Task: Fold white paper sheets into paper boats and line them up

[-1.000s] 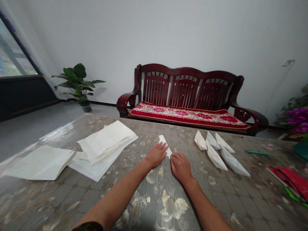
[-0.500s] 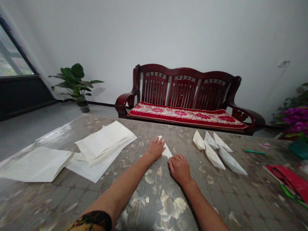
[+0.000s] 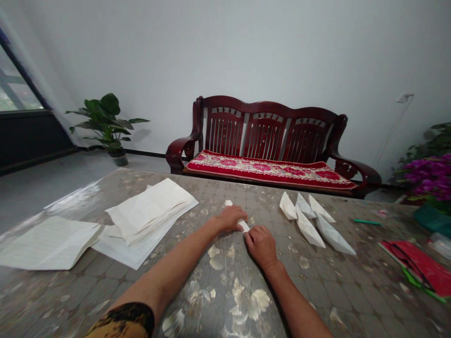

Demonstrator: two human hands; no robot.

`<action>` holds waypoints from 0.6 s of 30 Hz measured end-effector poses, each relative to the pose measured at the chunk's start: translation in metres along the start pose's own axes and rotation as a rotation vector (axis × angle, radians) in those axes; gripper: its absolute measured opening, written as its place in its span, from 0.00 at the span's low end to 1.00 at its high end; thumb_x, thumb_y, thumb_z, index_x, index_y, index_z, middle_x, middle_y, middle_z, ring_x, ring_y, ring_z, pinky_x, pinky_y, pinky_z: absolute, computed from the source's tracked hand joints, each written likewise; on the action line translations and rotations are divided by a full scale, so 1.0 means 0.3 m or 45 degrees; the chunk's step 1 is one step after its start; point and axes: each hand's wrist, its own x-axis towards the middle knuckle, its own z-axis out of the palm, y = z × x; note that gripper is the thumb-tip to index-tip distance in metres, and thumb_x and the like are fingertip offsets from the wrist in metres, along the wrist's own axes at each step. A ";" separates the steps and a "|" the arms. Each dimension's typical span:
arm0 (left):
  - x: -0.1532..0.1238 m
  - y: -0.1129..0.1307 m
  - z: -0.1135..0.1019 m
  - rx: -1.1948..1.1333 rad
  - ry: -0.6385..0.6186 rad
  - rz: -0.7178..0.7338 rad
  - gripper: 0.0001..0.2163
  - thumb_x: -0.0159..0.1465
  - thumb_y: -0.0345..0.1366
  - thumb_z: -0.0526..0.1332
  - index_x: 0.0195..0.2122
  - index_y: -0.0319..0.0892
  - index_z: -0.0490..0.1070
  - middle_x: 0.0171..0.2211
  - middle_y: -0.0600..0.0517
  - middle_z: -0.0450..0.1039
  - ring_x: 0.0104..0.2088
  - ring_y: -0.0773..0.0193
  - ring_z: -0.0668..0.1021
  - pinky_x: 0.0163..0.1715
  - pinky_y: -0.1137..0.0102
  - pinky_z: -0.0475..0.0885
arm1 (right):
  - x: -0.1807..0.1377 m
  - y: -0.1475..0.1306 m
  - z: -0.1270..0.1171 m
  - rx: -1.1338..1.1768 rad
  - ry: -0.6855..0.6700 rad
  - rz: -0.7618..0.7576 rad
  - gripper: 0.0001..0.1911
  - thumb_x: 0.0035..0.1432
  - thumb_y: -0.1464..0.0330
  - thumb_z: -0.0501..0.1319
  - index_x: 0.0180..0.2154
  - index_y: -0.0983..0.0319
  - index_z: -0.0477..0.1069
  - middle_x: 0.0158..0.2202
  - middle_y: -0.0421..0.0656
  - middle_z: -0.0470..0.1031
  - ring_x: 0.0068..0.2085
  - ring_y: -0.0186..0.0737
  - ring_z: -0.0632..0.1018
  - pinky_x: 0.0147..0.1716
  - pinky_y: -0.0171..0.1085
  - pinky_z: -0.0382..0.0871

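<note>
A narrow folded white paper strip (image 3: 243, 225) lies on the patterned table (image 3: 225, 286) in front of me. My left hand (image 3: 230, 218) rests on top of it with curled fingers pressing it down, covering most of it. My right hand (image 3: 260, 244) pinches the strip's near end with closed fingers. Only the strip's far tip and a short piece between my hands show.
Several folded white paper boats (image 3: 312, 220) lie to the right. A stack of white sheets (image 3: 150, 210) and a loose sheet (image 3: 49, 241) lie to the left. A green pen (image 3: 366, 221) and red paper (image 3: 417, 265) are far right. A wooden bench (image 3: 271, 145) stands behind.
My left hand went from lying flat beside the paper to curling over it. The paper now shows as a narrower strip, mostly covered. My right hand stayed at its near end.
</note>
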 end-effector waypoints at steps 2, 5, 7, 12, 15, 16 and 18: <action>0.011 0.005 -0.011 -0.003 -0.048 -0.059 0.18 0.51 0.42 0.74 0.43 0.50 0.76 0.41 0.51 0.76 0.46 0.55 0.76 0.47 0.67 0.67 | 0.007 0.007 0.010 0.039 -0.007 0.071 0.15 0.62 0.68 0.60 0.22 0.58 0.70 0.27 0.41 0.72 0.33 0.38 0.70 0.34 0.36 0.57; 0.025 0.011 -0.023 -0.046 -0.118 -0.119 0.21 0.48 0.42 0.76 0.42 0.51 0.75 0.38 0.53 0.76 0.44 0.54 0.76 0.45 0.67 0.67 | 0.025 0.017 0.025 0.110 -0.040 0.227 0.13 0.61 0.68 0.61 0.23 0.58 0.69 0.27 0.40 0.71 0.31 0.37 0.70 0.31 0.35 0.55; 0.029 0.015 -0.030 -0.064 -0.168 -0.153 0.20 0.46 0.44 0.76 0.39 0.49 0.75 0.37 0.52 0.76 0.45 0.52 0.75 0.43 0.65 0.68 | 0.036 0.021 0.031 0.139 -0.073 0.306 0.09 0.59 0.69 0.62 0.26 0.57 0.70 0.28 0.39 0.71 0.31 0.37 0.69 0.30 0.35 0.54; 0.020 0.023 -0.043 -0.025 -0.224 -0.209 0.19 0.45 0.48 0.76 0.32 0.46 0.74 0.35 0.50 0.76 0.44 0.50 0.75 0.42 0.65 0.68 | 0.041 0.022 0.034 0.134 -0.164 0.332 0.04 0.57 0.70 0.63 0.37 0.57 0.72 0.33 0.40 0.73 0.35 0.40 0.71 0.33 0.35 0.56; 0.004 0.032 -0.044 -0.016 -0.194 -0.189 0.16 0.48 0.46 0.75 0.31 0.45 0.73 0.34 0.51 0.75 0.41 0.54 0.76 0.39 0.68 0.67 | 0.034 0.023 0.036 0.204 -0.153 0.361 0.01 0.57 0.69 0.64 0.33 0.57 0.73 0.33 0.40 0.73 0.37 0.40 0.71 0.34 0.34 0.57; -0.002 0.038 -0.043 -0.020 -0.171 -0.180 0.14 0.51 0.44 0.74 0.31 0.45 0.73 0.33 0.52 0.76 0.40 0.56 0.76 0.38 0.69 0.66 | 0.031 0.025 0.037 0.252 -0.129 0.368 0.02 0.57 0.68 0.63 0.31 0.57 0.73 0.32 0.40 0.72 0.36 0.40 0.71 0.34 0.34 0.58; -0.013 0.051 -0.044 -0.037 -0.088 -0.144 0.09 0.57 0.41 0.69 0.32 0.44 0.72 0.33 0.52 0.76 0.38 0.58 0.76 0.38 0.70 0.65 | 0.026 0.028 0.036 0.363 -0.046 0.368 0.07 0.59 0.67 0.61 0.28 0.58 0.71 0.30 0.39 0.72 0.34 0.39 0.71 0.33 0.34 0.59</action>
